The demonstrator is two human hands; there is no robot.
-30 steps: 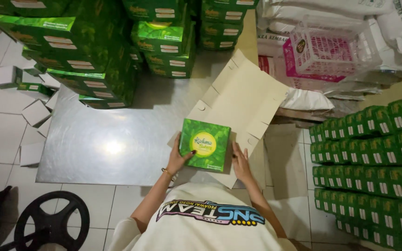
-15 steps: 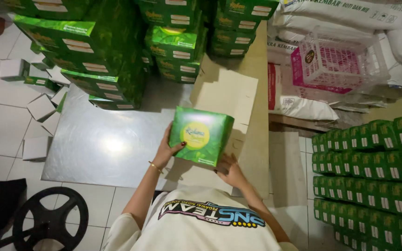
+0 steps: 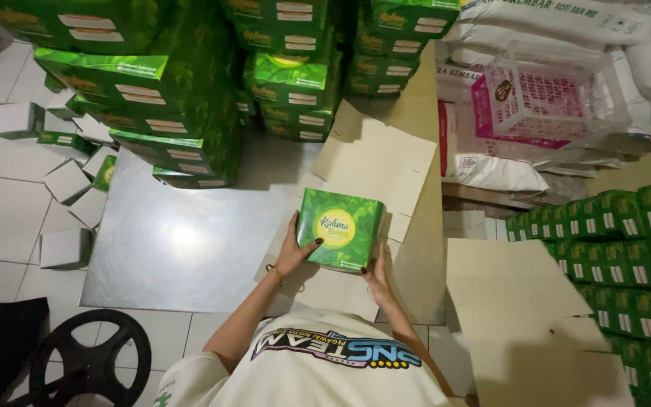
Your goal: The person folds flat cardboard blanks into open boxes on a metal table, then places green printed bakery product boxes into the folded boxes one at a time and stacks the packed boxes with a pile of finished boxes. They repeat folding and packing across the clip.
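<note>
**Green box held over flattened cartons**

Storeroom: grey metal surface (image 3: 182, 249) on tiled floor, green cartons (image 3: 160, 83) stacked along its far edge. One green box (image 3: 340, 228) sits at the near right corner, above flat cardboard (image 3: 374, 162). Left hand (image 3: 295, 252) clasps its left side, right hand (image 3: 377, 277) its lower right edge; both grips closed on it. Judged step: positioning the box. Next calls for steady two-handed control. Count: one box held, roughly six white boxes (image 3: 65, 249) at the left edge.

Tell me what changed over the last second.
The green box, flat over the cardboard a second ago, was lifted and tilted upward, then came back down nearer the cardboard sheet. Left hand and right hand kept their hold at its lower edge. The stacked green cartons stayed put.
</note>
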